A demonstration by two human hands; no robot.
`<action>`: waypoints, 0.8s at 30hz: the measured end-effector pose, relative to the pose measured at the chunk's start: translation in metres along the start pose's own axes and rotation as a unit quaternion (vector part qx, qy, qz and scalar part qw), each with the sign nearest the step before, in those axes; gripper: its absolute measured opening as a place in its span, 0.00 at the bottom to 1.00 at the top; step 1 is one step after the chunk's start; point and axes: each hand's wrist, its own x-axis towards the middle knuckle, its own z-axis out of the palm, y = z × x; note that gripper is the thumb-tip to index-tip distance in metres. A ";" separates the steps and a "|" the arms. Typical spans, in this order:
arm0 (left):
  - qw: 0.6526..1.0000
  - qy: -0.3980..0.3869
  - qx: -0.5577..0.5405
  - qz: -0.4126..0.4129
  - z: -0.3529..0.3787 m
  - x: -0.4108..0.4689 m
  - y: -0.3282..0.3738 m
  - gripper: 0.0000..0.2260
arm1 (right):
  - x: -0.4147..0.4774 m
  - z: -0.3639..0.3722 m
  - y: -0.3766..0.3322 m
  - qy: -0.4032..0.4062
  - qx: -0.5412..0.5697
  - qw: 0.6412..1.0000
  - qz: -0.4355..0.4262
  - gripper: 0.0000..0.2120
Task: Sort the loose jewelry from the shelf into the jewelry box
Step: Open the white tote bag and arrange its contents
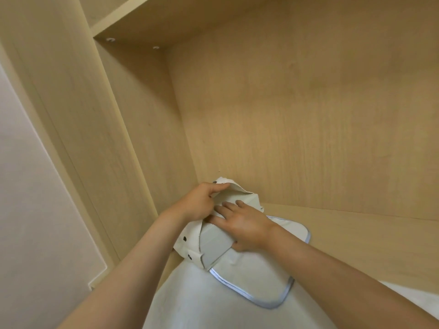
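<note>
One soft cream flap (237, 189) pinched by left hand (197, 203).

Soft warm light, wide-angle edge distortion

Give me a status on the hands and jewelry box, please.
Left hand grips jewelry box flap. Right hand flat on gray panel. No loose jewelry visible.

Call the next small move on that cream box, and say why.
Probably peel the flap further back. The left hand pinches its edge, which is only partly lifted, while the right hand lies flat on the grey top of the jewelry box, seemingly steadying it. The inside is hidden and no jewelry shows, so opening likely comes first.
</note>
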 end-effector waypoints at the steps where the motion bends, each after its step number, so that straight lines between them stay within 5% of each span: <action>1: 1.000 -0.005 -0.012 -0.005 0.000 0.000 0.001 0.34 | 0.003 0.001 0.001 0.003 0.005 1.000 0.002 0.43; 9: 0.997 -0.019 -0.077 -0.013 -0.014 -0.011 -0.006 0.33 | 0.051 0.006 0.005 -0.061 0.005 0.998 0.003 0.42; 20: 0.996 0.050 -0.070 -0.020 -0.008 -0.001 -0.030 0.36 | 0.046 0.035 0.009 -0.003 0.091 0.996 -0.027 0.47; 24: 0.997 0.068 -0.033 -0.001 0.009 0.001 -0.033 0.32 | 0.012 0.038 0.020 0.059 0.163 0.985 0.008 0.37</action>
